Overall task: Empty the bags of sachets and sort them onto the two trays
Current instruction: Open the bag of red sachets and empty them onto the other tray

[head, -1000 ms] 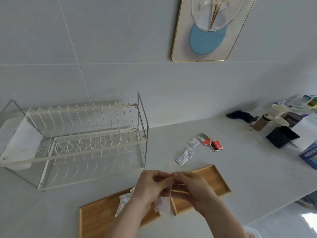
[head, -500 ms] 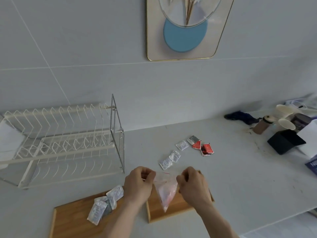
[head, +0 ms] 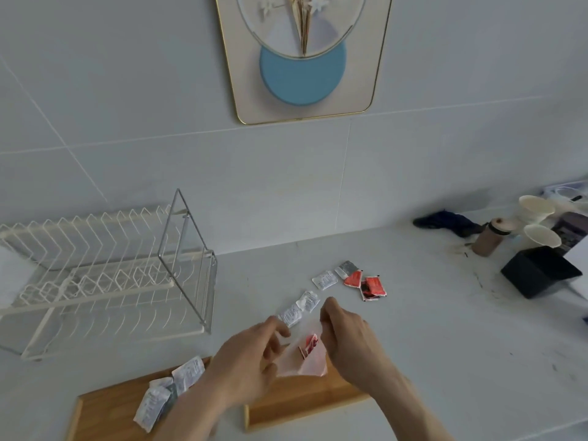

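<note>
Both my hands hold a small clear plastic bag (head: 306, 358) with red sachets inside, above the right wooden tray (head: 305, 404). My left hand (head: 251, 354) pinches the bag's left edge and my right hand (head: 346, 337) grips its right edge, with the mouth pulled apart. The left wooden tray (head: 108, 412) carries several white sachets (head: 171, 388). On the counter beyond my hands lie loose white sachets (head: 300, 308) and red sachets (head: 369, 286).
A white wire dish rack (head: 101, 272) stands on the counter at the left. At the far right are paper cups (head: 537, 221), a brown bottle (head: 488, 238), a black box (head: 541, 270) and a dark cloth (head: 445, 221). A framed picture (head: 302, 58) hangs on the tiled wall.
The bag's mouth has been pulled open between my hands, which moved apart. The view swung left and down, so the trays and rack shifted in frame.
</note>
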A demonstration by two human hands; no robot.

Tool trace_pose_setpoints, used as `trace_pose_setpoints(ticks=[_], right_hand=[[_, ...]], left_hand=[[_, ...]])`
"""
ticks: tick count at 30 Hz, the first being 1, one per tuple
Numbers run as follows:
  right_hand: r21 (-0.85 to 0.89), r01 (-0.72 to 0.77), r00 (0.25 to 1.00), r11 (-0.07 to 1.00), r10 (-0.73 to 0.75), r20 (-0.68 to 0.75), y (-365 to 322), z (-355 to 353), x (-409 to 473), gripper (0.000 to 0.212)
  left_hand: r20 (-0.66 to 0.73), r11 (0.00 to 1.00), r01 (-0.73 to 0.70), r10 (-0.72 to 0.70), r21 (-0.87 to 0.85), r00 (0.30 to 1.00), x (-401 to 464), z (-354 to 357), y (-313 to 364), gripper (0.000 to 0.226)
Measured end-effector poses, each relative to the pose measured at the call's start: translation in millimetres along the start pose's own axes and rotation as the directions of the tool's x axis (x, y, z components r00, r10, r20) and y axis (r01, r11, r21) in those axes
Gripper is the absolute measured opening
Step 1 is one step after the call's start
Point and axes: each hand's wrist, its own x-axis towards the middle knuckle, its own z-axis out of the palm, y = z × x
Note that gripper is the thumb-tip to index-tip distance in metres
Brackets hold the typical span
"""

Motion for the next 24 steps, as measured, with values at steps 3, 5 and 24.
trace_pose_setpoints(ticks=[3, 5, 24], right_hand=[[0.233, -0.023, 0.997, 0.972, 0.006, 0.074, 7, -21, 6, 0.009], [0.418, -0.061, 0.985, 0.906, -0.012, 0.17, 8, -40, 11, 0.012], [0.924, -0.361, 0.918, 0.123, 0.223, 0.329, 76, -3, -12, 0.049]], left_hand=[[-0.044, 0.917, 0.085, -0.111, -0.389, 0.993, 9, -2, 4, 0.073], [-0.045, 0.937, 0.04, -0.06, -0.347, 0.997, 18, 3, 0, 0.091], [-0.01, 0.443, 0.18, -0.394, -0.878, 0.919, 56, 46, 72, 0.041]])
